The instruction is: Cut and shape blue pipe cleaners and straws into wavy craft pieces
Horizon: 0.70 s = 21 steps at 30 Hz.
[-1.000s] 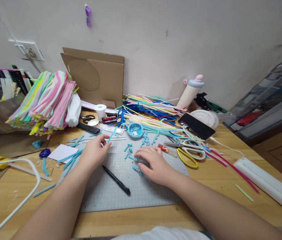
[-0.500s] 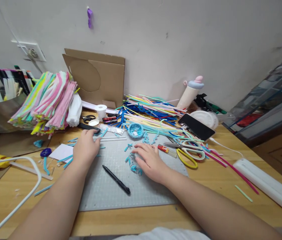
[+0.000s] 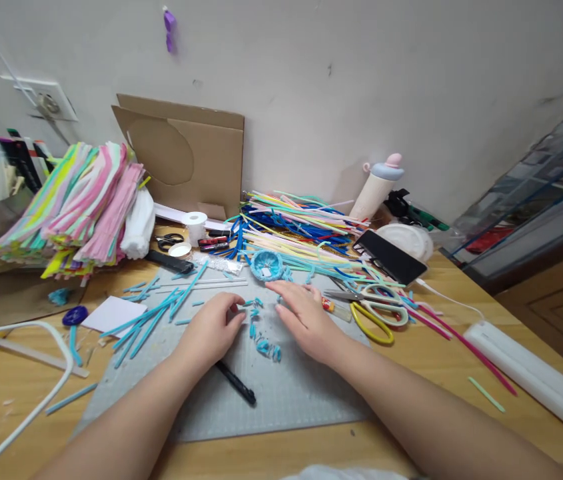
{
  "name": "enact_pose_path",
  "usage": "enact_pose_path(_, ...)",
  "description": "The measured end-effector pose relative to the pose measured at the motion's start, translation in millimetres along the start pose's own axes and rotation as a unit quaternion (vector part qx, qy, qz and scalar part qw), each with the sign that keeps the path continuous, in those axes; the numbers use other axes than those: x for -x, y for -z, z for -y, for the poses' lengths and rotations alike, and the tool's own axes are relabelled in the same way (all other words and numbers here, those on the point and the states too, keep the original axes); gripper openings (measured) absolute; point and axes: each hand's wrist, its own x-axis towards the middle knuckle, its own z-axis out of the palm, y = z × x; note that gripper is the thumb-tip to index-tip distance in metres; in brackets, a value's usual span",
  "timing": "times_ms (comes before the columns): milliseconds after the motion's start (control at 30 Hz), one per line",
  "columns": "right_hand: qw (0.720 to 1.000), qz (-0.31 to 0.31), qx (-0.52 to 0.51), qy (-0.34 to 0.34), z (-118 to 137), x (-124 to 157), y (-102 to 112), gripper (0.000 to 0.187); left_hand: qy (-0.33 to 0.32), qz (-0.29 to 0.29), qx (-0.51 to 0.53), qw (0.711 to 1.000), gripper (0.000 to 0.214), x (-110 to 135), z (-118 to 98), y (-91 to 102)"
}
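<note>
My left hand rests on the grey cutting mat with its fingers curled into a pinch. Its fingertips sit beside short blue straw pieces; what they pinch, if anything, I cannot make out. My right hand lies flat on the mat with fingers stretched out, just right of those pieces. More cut blue pieces lie between my hands. A black pen pokes out from under my left wrist. A small round blue woven piece sits beyond my right fingertips.
Long blue straws fan out at the mat's left. Yellow-handled scissors, a black phone, a bottle and a heap of coloured straws lie at right and behind. Pastel bundles, cardboard and a white tube are at left.
My left hand has come back from the far left of the mat to the short blue pieces at the centre. My right hand has shifted slightly forward and flattened. The view has tilted a little.
</note>
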Motion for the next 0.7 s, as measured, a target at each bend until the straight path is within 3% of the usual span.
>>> enact_pose_path(67,0.999,0.033,-0.028,-0.022,-0.3,4.3,8.9,0.029,0.010,0.002,-0.002,1.000,0.023,-0.3,-0.7,3.9)
enact_pose_path(133,0.992,0.103,-0.061,-0.034,1.5,9.1,15.5,0.024,0.009,0.019,-0.005,1.000,0.023,1.5,-6.8,9.0)
enact_pose_path(233,0.981,0.174,-0.076,-0.031,7.5,15.8,18.5,0.033,-0.018,0.077,-0.016,0.997,0.027,7.6,-22.8,15.0)
enact_pose_path(333,0.982,0.177,-0.054,-0.019,11.3,19.0,14.0,0.026,-0.055,0.126,-0.031,0.990,0.035,13.4,-35.3,14.6)
enact_pose_path(467,0.984,0.165,-0.061,-0.023,4.9,18.5,7.9,0.008,-0.070,0.105,0.014,0.992,0.032,15.1,-34.8,7.9)
enact_pose_path(700,0.977,0.175,-0.113,-0.043,-3.4,19.0,10.1,0.016,-0.059,0.084,0.086,0.991,0.017,13.7,-26.3,8.0)
